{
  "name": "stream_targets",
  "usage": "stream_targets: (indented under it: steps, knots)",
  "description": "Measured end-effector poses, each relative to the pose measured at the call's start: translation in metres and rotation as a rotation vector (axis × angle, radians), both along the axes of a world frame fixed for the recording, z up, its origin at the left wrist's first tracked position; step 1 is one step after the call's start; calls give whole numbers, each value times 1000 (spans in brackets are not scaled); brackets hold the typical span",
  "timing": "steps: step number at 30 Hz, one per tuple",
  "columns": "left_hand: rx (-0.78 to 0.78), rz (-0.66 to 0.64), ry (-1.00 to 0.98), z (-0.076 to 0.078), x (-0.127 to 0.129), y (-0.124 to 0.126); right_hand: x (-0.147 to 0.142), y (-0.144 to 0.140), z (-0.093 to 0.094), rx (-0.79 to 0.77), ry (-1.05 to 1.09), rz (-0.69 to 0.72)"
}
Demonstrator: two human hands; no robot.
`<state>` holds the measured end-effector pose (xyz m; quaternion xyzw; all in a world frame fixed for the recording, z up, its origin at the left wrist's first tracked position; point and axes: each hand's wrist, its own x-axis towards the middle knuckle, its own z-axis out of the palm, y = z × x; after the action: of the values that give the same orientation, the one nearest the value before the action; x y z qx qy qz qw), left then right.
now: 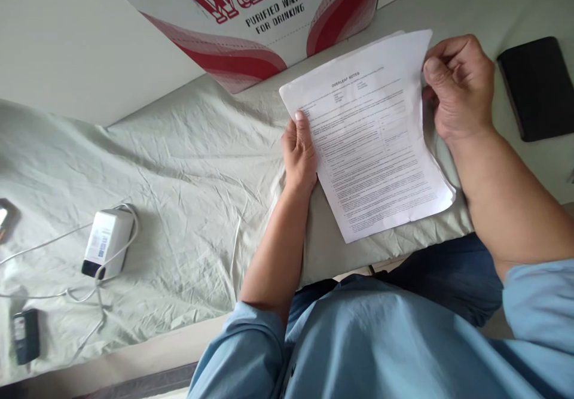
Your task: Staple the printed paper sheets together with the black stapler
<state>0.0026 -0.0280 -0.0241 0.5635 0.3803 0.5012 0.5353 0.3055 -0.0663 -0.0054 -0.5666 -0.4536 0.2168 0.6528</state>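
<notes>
A small stack of printed white sheets [372, 142], headed "Overleaf Notes", lies tilted on a pale green cloth [188, 183] covering the table. My left hand [299, 155] rests against the stack's left edge, fingers flat under or beside the paper. At the upper right corner, my right hand [457, 85] pinches the sheets between thumb and fingers. Both forearms come out of light blue sleeves.
A white and red water carton [264, 16] leans at the back, just beyond the papers. A black wallet-like case [536, 88] lies at the right. At the left sit a white power adapter [106, 242] with cables and a small black device [26, 334].
</notes>
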Motion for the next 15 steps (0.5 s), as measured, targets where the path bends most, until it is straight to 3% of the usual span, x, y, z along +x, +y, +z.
stream_targets:
  steps: [7,12,15]
  knots:
    - [-44,111,32,0,-2,1,-6,-6,2,-167,78,355]
    - [-126,201,23,1,-6,6,-11,-13,13,-227,11,271]
    - [-152,245,25,0,-9,8,-12,-20,25,-370,49,332]
